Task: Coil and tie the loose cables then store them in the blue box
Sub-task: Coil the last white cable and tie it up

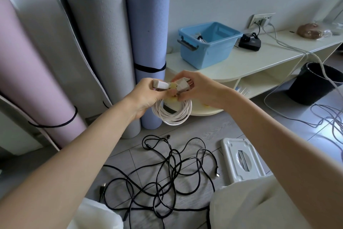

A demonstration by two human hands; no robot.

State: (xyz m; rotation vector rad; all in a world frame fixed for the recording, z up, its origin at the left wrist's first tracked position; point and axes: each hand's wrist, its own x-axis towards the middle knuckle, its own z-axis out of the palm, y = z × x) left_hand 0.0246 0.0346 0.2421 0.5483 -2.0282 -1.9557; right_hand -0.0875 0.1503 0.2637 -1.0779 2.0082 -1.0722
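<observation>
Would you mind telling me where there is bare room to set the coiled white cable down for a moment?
The cream shelf top is bare between the blue plastic box and its front edge. The grey floor is bare between the shelf and the white step stool. The tangled black cables crowd the floor below both hands.

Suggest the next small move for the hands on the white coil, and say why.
Probably finish cinching the pale yellow tie around the coiled white cable. Both the left hand and right hand grip its plug ends beside that tie, the loops hang gathered, and the blue plastic box waits on the shelf.
</observation>
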